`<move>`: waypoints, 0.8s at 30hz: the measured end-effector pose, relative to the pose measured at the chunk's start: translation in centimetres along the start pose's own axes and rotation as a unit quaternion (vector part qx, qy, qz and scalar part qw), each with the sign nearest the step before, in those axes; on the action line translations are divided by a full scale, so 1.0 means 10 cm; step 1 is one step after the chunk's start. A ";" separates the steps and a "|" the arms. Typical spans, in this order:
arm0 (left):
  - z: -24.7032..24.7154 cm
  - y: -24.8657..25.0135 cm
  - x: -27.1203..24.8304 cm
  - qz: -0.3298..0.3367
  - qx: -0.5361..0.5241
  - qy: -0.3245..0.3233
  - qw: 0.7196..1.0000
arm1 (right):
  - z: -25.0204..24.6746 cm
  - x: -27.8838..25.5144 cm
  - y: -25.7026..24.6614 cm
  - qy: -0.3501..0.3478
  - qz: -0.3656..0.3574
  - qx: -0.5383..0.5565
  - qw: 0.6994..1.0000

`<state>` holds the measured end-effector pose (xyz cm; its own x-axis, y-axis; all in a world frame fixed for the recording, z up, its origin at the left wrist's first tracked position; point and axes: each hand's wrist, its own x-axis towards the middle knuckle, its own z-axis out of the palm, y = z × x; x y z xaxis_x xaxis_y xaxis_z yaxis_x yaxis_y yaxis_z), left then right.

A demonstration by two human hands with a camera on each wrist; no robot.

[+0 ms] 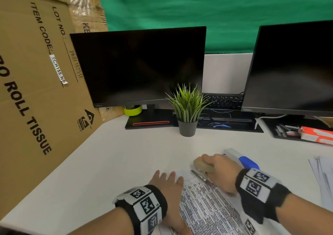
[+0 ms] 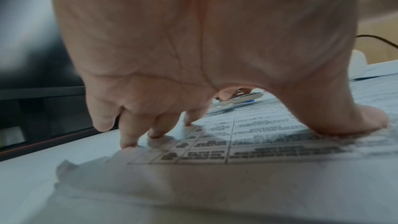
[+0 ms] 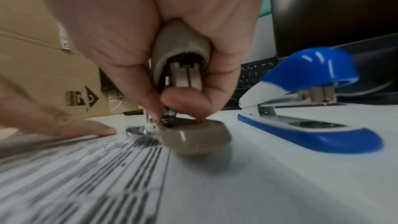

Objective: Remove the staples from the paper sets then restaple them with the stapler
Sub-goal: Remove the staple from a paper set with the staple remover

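Two hands low: left hand (image 1: pixel 166 181) flat on paper set (image 1: pixel 207 206), right hand (image 1: pixel 219 171) gripping staple remover (image 3: pixel 185 91).

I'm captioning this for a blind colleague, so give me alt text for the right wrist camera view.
Close up, the right hand grips a beige staple remover, its metal claws down at the corner of a printed paper set on a white desk. A blue and white stapler sits just beyond, untouched.
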<state>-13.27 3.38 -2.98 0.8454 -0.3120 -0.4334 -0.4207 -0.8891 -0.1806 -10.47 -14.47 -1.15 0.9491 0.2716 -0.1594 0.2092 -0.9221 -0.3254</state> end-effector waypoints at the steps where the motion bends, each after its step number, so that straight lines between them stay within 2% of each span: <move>1: -0.02 -0.01 0.00 0.013 0.000 -0.026 1.000 | 0.03 -0.05 0.02 -0.012 -0.003 -0.010 1.000; 4: -0.06 -0.01 0.03 0.032 0.025 -0.092 0.995 | 0.13 -0.12 -0.01 0.000 -0.002 -0.031 1.000; 7: -0.07 0.04 0.02 0.028 0.040 -0.093 0.994 | 0.19 -0.03 -0.11 0.013 0.019 -0.034 0.999; 10: -0.08 0.06 0.01 0.022 0.014 -0.067 0.997 | 0.18 0.09 -0.19 0.004 0.044 -0.037 0.998; 13: -0.14 0.04 0.00 0.012 0.040 -0.108 0.993 | 0.18 0.20 -0.24 -0.003 0.054 -0.045 0.998; 16: -0.17 0.05 -0.01 0.014 0.034 -0.120 0.992 | 0.19 0.26 -0.29 -0.002 0.056 -0.064 0.996; 22: -0.06 0.12 0.06 -0.054 -0.010 -0.085 0.995 | 0.11 0.45 -0.28 0.007 0.015 -0.046 0.999; 24: 0.01 0.11 0.08 -0.056 0.014 -0.068 0.996 | 0.03 0.41 -0.23 0.011 0.024 -0.044 0.999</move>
<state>-13.13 2.21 -3.63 0.8353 -0.1620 -0.5255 -0.3373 -0.9056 -0.2571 -7.16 -11.18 -1.29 0.9633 0.2216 -0.1517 0.1826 -0.9546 -0.2352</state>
